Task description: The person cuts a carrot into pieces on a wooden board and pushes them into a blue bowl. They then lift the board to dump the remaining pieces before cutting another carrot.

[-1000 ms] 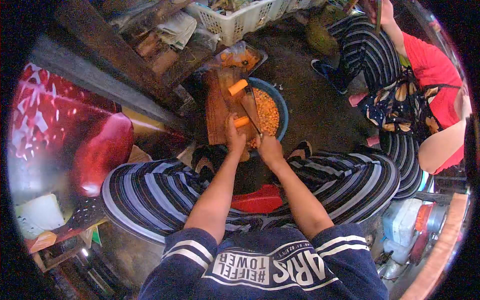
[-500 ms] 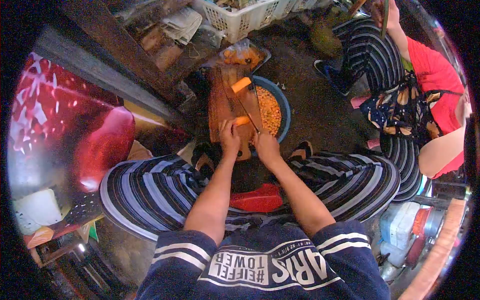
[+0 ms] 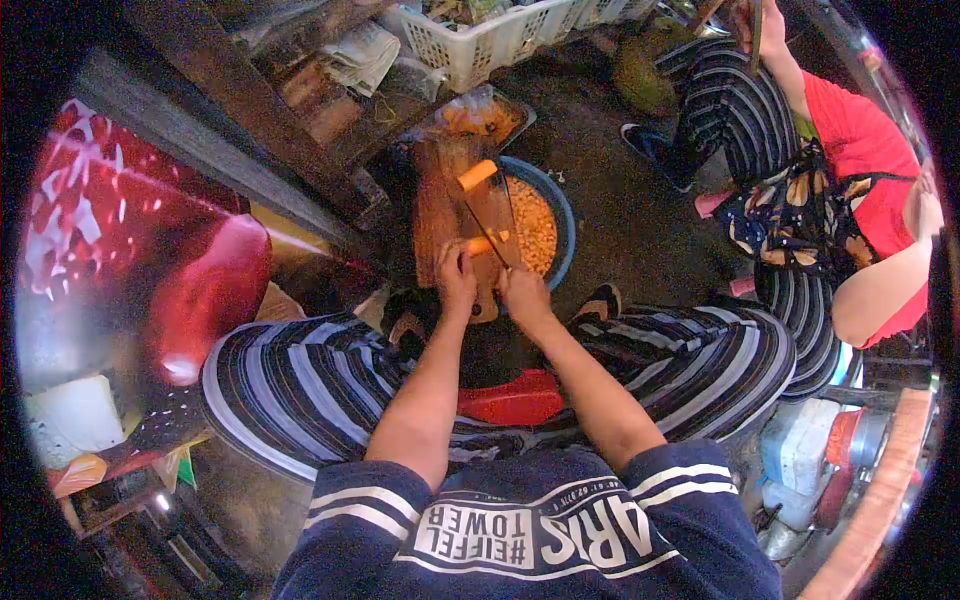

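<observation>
Head view: my left hand (image 3: 457, 278) pins a short orange carrot stick (image 3: 487, 243) to the brown wooden chopping board (image 3: 435, 215). The stick lies crosswise, its free end pointing right, where my right hand (image 3: 522, 292) is clenched on a broad steel knife (image 3: 497, 210).

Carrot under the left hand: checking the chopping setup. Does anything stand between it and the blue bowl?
Only the knife: held in the right hand, its blade crosses the carrot on the bowl side. Nothing else shows between them.
</observation>
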A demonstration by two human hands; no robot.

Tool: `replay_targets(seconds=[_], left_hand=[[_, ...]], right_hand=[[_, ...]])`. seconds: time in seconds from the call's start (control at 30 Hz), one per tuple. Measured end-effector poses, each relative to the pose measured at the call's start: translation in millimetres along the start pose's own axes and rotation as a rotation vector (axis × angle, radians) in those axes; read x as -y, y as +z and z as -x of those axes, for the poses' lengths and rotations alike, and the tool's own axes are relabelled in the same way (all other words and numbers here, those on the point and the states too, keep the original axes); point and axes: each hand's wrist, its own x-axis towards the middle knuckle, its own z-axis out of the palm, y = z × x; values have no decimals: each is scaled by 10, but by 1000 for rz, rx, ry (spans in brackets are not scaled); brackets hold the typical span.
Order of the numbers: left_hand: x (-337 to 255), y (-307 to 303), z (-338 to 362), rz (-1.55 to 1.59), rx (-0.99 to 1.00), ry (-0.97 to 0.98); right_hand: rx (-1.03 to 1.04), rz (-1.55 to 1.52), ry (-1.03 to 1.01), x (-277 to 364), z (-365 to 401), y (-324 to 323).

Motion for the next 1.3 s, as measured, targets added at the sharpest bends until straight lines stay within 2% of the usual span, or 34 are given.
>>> replay_targets(seconds=[0.13,0.2,0.23,0.3,0.4,0.5,0.73,0.83,0.93,1.03,1.1,1.23,1.3], left_hand=[[-40,-15,-29,-40,3,24],[-46,-31,-16,-42,4,35],[-5,-26,1,-45,6,28],[31,22,10,11,-14,8],[1,23,20,-39,-43,-4],[-19,-14,-1,-1,12,-12],[0,-7,60,-71,10,-57],[72,40,58,20,-10,-64],[106,29,40,-13,-14,-47],[60,24,-28,14,-1,-11],[63,9,28,1,-8,-37],[121,48,12,-16,16,-31],[142,49,16,35,-11,-15]], right_hand=[[57,25,-29,-50,-193,-5],[181,162,-280,-150,-295,9],[189,162,-278,-36,-224,-113],[56,-140,-37,148,-81,-340],[-66,-6,13,148,-57,3],[49,16,-66,129,-126,14],[23,-55,-13,122,-111,-90],[4,-6,38,132,-92,51],[44,70,-11,150,-133,79],[8,-63,-76,153,-212,-49],[42,-122,24,127,-175,-56],[1,-52,-42,153,-99,83],[-53,39,42,201,-73,154]])
